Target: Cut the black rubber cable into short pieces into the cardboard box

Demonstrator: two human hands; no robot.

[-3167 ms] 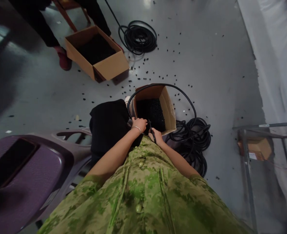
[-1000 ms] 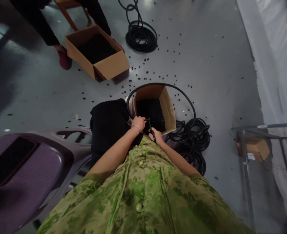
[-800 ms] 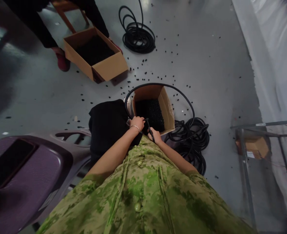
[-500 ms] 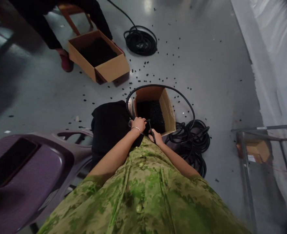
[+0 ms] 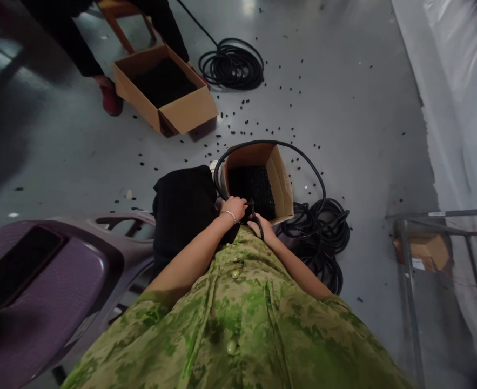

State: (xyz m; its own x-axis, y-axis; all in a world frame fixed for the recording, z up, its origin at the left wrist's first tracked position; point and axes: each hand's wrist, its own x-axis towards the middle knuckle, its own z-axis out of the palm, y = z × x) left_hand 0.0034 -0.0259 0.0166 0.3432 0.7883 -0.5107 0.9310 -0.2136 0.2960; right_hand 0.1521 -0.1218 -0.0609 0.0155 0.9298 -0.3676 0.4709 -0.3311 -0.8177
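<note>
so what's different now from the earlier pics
The raised loops over the far coil are gone since about a second ago; a single strand now runs toward the top left, out of view. The left hand keeps its grip on the near cable, the right hand on a dark tool.

coils [image 5: 317, 219] and cardboard boxes [image 5: 282, 183] suggest a workshop.

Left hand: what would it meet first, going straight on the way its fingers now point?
The left hand would probably meet the scissors-like tool held in the right hand first; depth is unclear, so it could pass above or below.
</note>
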